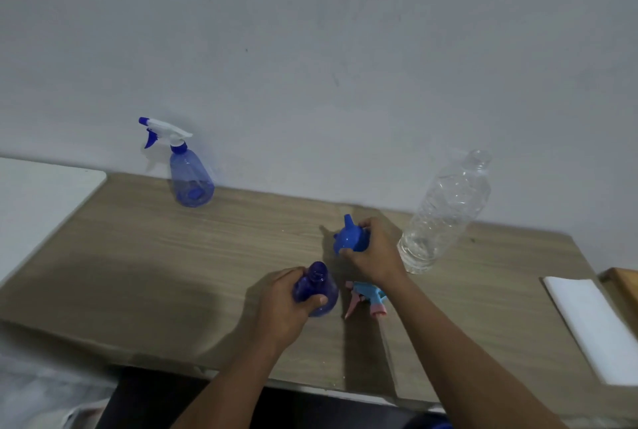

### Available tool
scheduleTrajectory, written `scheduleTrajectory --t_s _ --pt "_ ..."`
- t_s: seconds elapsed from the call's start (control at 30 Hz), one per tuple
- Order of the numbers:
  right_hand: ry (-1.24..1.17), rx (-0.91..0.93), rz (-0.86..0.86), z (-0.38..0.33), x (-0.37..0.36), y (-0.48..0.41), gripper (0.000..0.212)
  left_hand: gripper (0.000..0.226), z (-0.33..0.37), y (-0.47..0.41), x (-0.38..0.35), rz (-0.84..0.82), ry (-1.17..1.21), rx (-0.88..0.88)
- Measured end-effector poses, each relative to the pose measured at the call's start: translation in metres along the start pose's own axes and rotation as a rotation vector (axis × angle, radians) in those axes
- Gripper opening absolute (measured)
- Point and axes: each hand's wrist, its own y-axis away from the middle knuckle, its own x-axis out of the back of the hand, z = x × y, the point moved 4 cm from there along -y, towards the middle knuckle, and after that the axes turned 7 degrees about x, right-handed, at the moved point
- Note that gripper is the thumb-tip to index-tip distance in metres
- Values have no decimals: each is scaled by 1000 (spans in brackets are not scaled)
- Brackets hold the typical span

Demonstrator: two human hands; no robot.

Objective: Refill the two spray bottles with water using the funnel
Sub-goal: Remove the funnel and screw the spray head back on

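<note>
My left hand grips a dark blue spray bottle that stands on the wooden table with its neck uncapped. Just behind it my right hand holds a blue funnel, tilted with its spout pointing up and away. The bottle's pink and light-blue trigger head lies on the table right of the bottle, under my right wrist. A second, lighter blue spray bottle with a white and blue trigger head on it stands at the back left by the wall. A clear plastic water bottle stands uncapped at the back right.
The wooden table runs along a pale wall. A folded white cloth lies at the right edge, with a wooden item behind it. A white surface adjoins the table at the left.
</note>
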Motion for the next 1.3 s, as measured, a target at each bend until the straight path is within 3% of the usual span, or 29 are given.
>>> scheduleTrajectory --t_s 0.13,0.3,0.37,0.5,0.63,0.73,0.93,1.17,1.3 --pt "113 -80 5 22 -16 1 59 38 3 2 2 8 -29 -31" --pt "54 -101 -48 25 -13 11 83 42 4 4 3 3 51 -20" --pt "123 -76 -70 23 -4 18 75 44 3 6 2 7 86 -12" --pt "251 -49 -291 24 11 39 34 43 3 9 2 22 77 -15" --pt "418 -9 -419 38 12 56 32 43 0 9 -2 8 99 -13" --pt "411 20 -345 40 14 63 34 41 0 10 -3 1 89 -24" --pt "174 30 -224 28 33 70 36 42 -2 10 -4 -1 129 -39" --pt "-223 206 143 -55 83 62 28 42 -9 5 -6 20 131 -70" --pt "-476 340 246 -109 87 64 30 37 -17 1 -9 15 123 -53"
